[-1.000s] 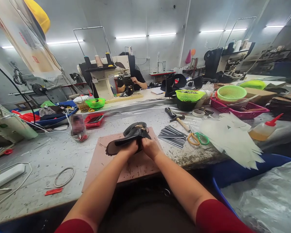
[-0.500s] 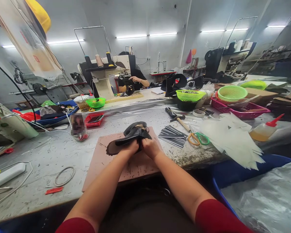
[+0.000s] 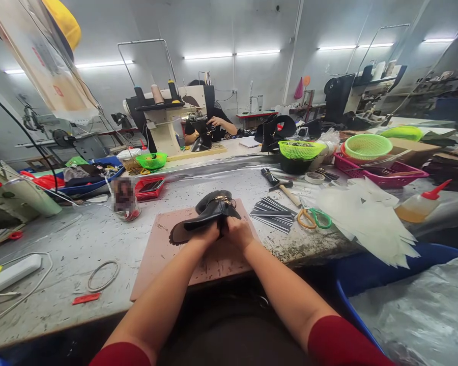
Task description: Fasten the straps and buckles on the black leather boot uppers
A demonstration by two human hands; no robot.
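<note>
A black leather shoe upper (image 3: 202,219) with gold-coloured metal trim and a scalloped edge at its left is held over a pinkish board (image 3: 156,254). My left hand (image 3: 209,233) is closed on its near side, the fingertips hidden under the leather. Beside it my right hand (image 3: 238,231) is closed in a fist on the right end of the same piece. To the right of the board lie striped dark strips (image 3: 273,213), a hammer (image 3: 286,193) and scissors (image 3: 313,218) with orange and green handles.
White sheets (image 3: 362,213) overhang the table edge above a blue bin (image 3: 339,284). A glue bottle (image 3: 420,206) stands at the right. Baskets (image 3: 381,170) line the back, and a red tray (image 3: 149,188) sits left. Across the table a co-worker's hand (image 3: 216,122) is at a sewing machine (image 3: 164,119).
Both my hands keep hold of the shoe upper, nearly still. The view has shifted very slightly. The co-worker's hands have moved at the sewing machine.
</note>
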